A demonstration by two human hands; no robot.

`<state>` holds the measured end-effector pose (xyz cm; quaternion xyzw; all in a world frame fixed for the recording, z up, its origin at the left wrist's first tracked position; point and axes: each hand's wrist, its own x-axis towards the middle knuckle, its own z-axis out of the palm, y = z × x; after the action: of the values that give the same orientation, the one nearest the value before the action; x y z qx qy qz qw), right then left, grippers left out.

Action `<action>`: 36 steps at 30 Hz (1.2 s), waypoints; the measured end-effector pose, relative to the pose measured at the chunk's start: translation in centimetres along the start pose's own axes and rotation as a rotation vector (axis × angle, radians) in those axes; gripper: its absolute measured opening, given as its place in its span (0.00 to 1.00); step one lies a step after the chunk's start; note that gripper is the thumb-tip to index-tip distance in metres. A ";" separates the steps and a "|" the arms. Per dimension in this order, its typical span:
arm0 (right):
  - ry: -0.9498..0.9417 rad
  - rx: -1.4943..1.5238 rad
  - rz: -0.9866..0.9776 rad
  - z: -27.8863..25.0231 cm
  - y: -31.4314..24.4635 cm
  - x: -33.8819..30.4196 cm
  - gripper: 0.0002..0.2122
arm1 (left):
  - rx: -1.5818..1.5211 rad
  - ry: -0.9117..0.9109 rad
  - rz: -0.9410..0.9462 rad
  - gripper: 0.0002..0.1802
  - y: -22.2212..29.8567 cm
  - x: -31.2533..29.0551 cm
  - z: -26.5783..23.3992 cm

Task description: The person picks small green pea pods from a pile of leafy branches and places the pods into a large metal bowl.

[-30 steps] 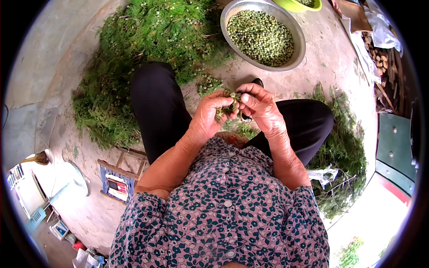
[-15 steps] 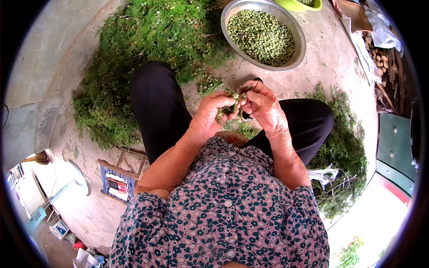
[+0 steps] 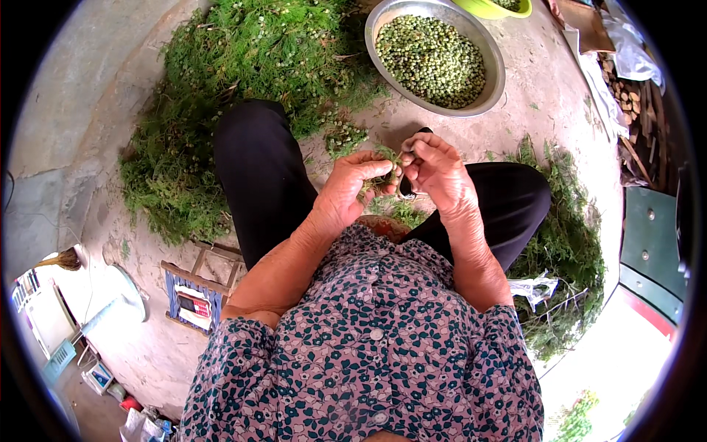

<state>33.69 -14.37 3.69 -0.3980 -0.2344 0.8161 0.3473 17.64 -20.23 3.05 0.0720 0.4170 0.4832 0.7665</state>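
Note:
Between my knees, my left hand (image 3: 347,186) is closed round a small green sprig (image 3: 386,154), whose feathery leaves stick out past the thumb. My right hand (image 3: 445,175) is just beside it, thumb and fingers pinched together by the sprig's tip. What sits in that pinch, if anything, is too small to make out. Beyond my hands stands a wide metal basin (image 3: 496,82) holding many small round green cones (image 3: 431,62). A big heap of leafy green branches (image 3: 258,55) with pale cones on them lies to the far left.
Loose sprigs (image 3: 345,138) lie on the floor by my left knee. More cut branches (image 3: 563,243) are piled at my right. A yellow-green basin (image 3: 508,9) stands behind the metal one. At left is a small wooden stool (image 3: 195,287); firewood (image 3: 648,118) is stacked far right.
My right hand has drawn slightly right, away from the left, and its fingers have curled in more. The left hand keeps its grip on the sprig, nearly unmoved.

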 end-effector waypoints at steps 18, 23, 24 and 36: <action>-0.035 -1.126 -0.495 2.7 0.3 -1.9 0.08 | -0.482 -0.253 -0.077 0.29 -0.5 1.1 -0.8; 0.220 -1.033 -0.568 1.8 1.0 -1.1 0.05 | -0.586 -0.245 -0.092 0.33 0.1 0.5 0.3; 0.273 -0.995 -0.523 1.4 0.9 -1.0 0.06 | -0.603 -0.248 -0.093 0.33 0.2 0.4 0.5; -0.001 -1.207 -0.727 3.1 0.8 -2.3 0.06 | -0.614 -0.379 -0.040 0.32 0.2 0.9 -0.3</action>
<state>31.86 -16.92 6.05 -0.4171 -0.7647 0.3757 0.3164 17.48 -19.49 2.43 -0.0815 0.1044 0.5490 0.8253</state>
